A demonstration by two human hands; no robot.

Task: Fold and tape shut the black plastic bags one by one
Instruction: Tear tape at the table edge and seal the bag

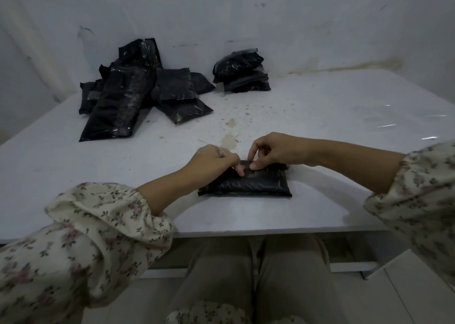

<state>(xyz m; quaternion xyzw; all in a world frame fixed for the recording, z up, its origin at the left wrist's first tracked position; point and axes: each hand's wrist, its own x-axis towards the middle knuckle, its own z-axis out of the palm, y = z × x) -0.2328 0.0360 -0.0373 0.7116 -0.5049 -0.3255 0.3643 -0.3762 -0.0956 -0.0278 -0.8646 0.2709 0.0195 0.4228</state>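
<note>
At the near edge of the white table, the person's left forearm comes in from a flowered sleeve and angles up toward the middle. The left hand lies knuckles-up with its fingers curled. The fingertips pinch the far edge of a black bag near its left end. The bag lies flat on the table just in front of the person, long side across, folded into a plump packet with its far edge turned over. What fills it is hidden by the plastic.

The right hand reaches in from the other side, wrist raised and fingers bent. Its thumb and forefinger are pinched together on the same far edge, almost touching the left fingertips. Whether a strip of tape lies under them cannot be told.

Toward the back wall, on the left, a loose pile of black bags sprawls, some long, some short, overlapping each other. To its right, well apart, a smaller stack of folded bags sits against the wall.
</note>
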